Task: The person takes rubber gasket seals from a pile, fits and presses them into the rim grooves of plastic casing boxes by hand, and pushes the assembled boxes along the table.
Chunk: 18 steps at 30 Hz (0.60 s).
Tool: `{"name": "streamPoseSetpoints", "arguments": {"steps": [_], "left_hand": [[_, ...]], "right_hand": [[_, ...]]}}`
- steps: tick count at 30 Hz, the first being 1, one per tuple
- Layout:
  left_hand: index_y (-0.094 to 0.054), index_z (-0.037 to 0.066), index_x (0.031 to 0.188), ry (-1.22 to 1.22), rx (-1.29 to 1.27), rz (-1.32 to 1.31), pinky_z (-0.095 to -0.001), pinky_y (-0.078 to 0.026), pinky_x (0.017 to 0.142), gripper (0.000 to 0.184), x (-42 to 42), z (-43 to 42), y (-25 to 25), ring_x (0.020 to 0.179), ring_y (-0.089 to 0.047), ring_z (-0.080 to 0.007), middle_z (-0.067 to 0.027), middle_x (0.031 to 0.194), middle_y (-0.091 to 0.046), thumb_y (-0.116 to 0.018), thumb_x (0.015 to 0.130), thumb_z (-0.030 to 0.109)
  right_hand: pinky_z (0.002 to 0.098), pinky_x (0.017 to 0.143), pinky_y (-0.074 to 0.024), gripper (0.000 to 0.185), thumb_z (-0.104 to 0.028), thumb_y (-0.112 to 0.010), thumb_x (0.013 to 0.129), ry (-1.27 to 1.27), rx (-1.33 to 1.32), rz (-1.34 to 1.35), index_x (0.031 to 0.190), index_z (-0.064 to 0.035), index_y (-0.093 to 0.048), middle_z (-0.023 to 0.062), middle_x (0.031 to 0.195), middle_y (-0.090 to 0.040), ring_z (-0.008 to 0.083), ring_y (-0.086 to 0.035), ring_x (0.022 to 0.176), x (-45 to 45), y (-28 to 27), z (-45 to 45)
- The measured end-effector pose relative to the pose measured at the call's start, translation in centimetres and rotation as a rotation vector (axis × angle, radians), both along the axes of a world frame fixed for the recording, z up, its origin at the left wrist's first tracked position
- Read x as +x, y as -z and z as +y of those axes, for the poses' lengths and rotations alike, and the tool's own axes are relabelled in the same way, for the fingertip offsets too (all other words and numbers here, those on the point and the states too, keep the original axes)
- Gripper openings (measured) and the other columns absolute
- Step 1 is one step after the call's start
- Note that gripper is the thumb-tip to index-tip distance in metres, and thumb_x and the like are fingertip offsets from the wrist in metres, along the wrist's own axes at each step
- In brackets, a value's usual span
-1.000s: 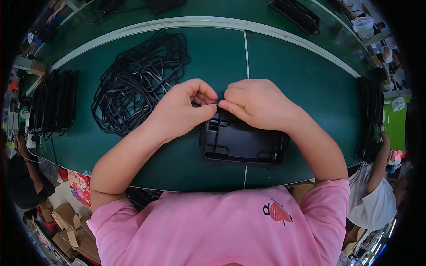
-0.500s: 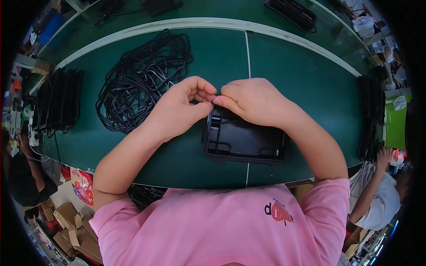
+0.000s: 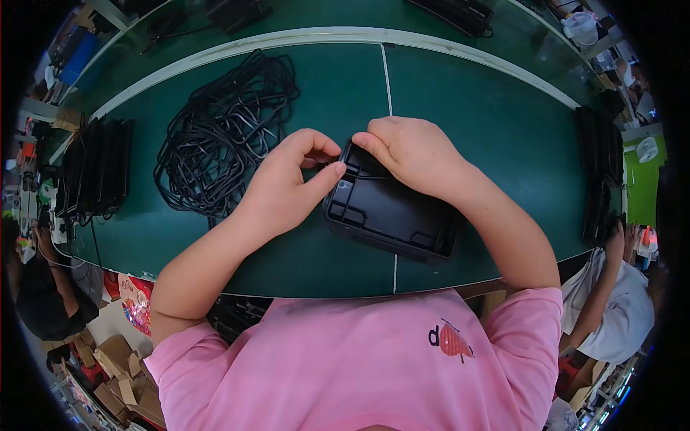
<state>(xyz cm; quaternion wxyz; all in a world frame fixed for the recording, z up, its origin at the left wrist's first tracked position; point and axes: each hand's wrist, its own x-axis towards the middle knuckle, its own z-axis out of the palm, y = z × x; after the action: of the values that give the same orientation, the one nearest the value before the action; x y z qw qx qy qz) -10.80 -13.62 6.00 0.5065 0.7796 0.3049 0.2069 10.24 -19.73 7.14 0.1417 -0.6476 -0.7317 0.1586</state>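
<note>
A black plastic case [image 3: 402,215], shaped like a shallow open box with ribs and clips inside, sits at a slant on the green bench in front of me. My right hand [image 3: 417,154] grips its far rim, thumb along the edge and fingers hidden on the outer side. At the left far corner, my left hand [image 3: 287,179] has its thumb on the rim and its fingers curled round the outside. A thin dark cable seems to run inside the case near the right thumb. Left of my hands lies a tangled heap of black cables [image 3: 223,136].
Black units with cables stand in a row at the left end [image 3: 93,169], and more black units [image 3: 600,158] at the right end. A raised shelf [image 3: 338,34] along the back holds black devices. People sit at both sides; cardboard boxes [image 3: 118,359] lie lower left.
The case has turned clockwise and tilts more. My hands, whose fingertips met at its far left corner, are now apart, with the left a little lower. The view has shifted slightly.
</note>
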Motion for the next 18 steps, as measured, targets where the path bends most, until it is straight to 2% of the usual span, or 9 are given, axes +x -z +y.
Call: {"name": "streamPoseSetpoints", "arguments": {"steps": [6,7,8,9,10,11,13,16,18], "left_hand": [[-0.057,0.001,0.108,-0.051,0.36,0.006,-0.0369,-0.05,0.082,0.025,0.1,-1.5,0.8,0.094,-0.061,-0.0316,-0.0144,0.099,-0.059,-0.067,0.086,0.008],[-0.057,0.001,0.108,-0.043,0.359,0.006,-0.0369,-0.05,0.082,0.025,0.1,-1.4,0.8,0.094,-0.061,-0.0316,-0.0144,0.099,-0.059,-0.067,0.086,0.008],[-0.056,0.002,0.11,-0.05,0.539,-0.025,-0.0384,-0.049,0.082,0.029,0.1,-1.0,0.6,0.094,-0.06,-0.0329,-0.014,0.099,-0.059,-0.069,0.084,0.007],[-0.055,0.003,0.111,-0.058,0.717,-0.059,-0.0399,-0.049,0.081,0.032,0.1,-0.8,0.4,0.094,-0.059,-0.0343,-0.0136,0.099,-0.06,-0.071,0.083,0.007],[-0.058,0.003,0.106,-0.085,0.83,-0.054,-0.0416,-0.048,0.08,0.035,0.1,-1.1,-0.3,0.094,-0.058,-0.0344,-0.0127,0.1,-0.06,-0.075,0.076,0.007],[-0.06,0.003,0.103,0.014,0.853,-0.085,-0.0417,-0.048,0.079,0.034,-0.3,-1.3,-1.0,0.093,-0.059,-0.0334,-0.0121,0.1,-0.06,-0.077,0.074,0.009],[-0.066,0.004,0.097,0.218,0.922,-0.151,-0.0423,-0.049,0.082,0.033,-1.0,-1.8,-1.9,0.092,-0.06,-0.03,-0.0101,0.099,-0.061,-0.08,0.07,0.016],[-0.07,0.009,0.104,0.409,0.921,-0.136,-0.0459,-0.049,0.091,0.042,-1.4,-3.3,-2.4,0.093,-0.063,-0.0268,-0.0074,0.101,-0.065,-0.082,0.068,0.028],[-0.07,0.009,0.104,0.47,0.912,-0.145,-0.0451,-0.049,0.091,0.042,-0.9,-3.5,-1.8,0.093,-0.063,-0.0261,-0.0073,0.102,-0.065,-0.082,0.068,0.028]], "right_hand": [[0.0445,0.072,-0.0521,0.044,-0.04,-0.045,0.101,0.007,-0.009,0.009,0.084,-0.004,-0.064,0.0151,0.086,-0.066,0.0357,-0.064,0.083,0.1,0.4,-0.2],[0.0439,0.069,-0.0498,0.036,-0.036,-0.051,0.098,0.008,0.096,0.025,0.083,-0.0039,-0.061,0.0144,0.083,-0.063,0.0354,-0.062,0.08,0.2,0.7,-0.4],[0.0434,0.066,-0.0476,0.03,-0.031,-0.057,0.096,0.01,0.205,0.039,0.083,-0.0039,-0.059,0.0137,0.079,-0.06,0.0351,-0.06,0.076,0.2,0.8,-0.6],[0.0434,0.066,-0.0476,0.03,-0.031,-0.057,0.096,0.018,0.205,0.038,0.083,-0.0039,-0.059,0.0137,0.079,-0.06,0.0351,-0.06,0.076,0.5,0.4,-1.1],[0.0427,0.065,-0.0471,0.023,-0.026,-0.063,0.092,-0.023,0.371,0.047,0.085,-0.0047,-0.058,0.0124,0.08,-0.06,0.0339,-0.06,0.074,1.0,-0.3,-1.9],[0.042,0.064,-0.0465,0.019,-0.021,-0.069,0.087,-0.064,0.535,0.055,0.086,-0.0054,-0.058,0.0111,0.081,-0.06,0.0326,-0.059,0.073,1.6,-1.0,-3.0],[0.0399,0.058,-0.0452,0.023,-0.019,-0.076,0.079,-0.186,0.577,0.117,0.08,-0.0061,-0.056,0.0091,0.08,-0.059,0.0298,-0.057,0.067,3.0,-1.7,-6.5],[0.0335,0.058,-0.0428,0.029,-0.024,-0.083,0.072,-0.282,0.606,0.192,0.085,-0.0079,-0.063,0.0064,0.083,-0.061,0.025,-0.059,0.074,3.6,-0.3,-12.3],[0.0324,0.06,-0.044,0.033,-0.027,-0.083,0.07,-0.283,0.601,0.092,0.091,-0.0079,-0.066,0.0054,0.09,-0.065,0.0234,-0.061,0.081,3.5,0.8,-14.8]]}}
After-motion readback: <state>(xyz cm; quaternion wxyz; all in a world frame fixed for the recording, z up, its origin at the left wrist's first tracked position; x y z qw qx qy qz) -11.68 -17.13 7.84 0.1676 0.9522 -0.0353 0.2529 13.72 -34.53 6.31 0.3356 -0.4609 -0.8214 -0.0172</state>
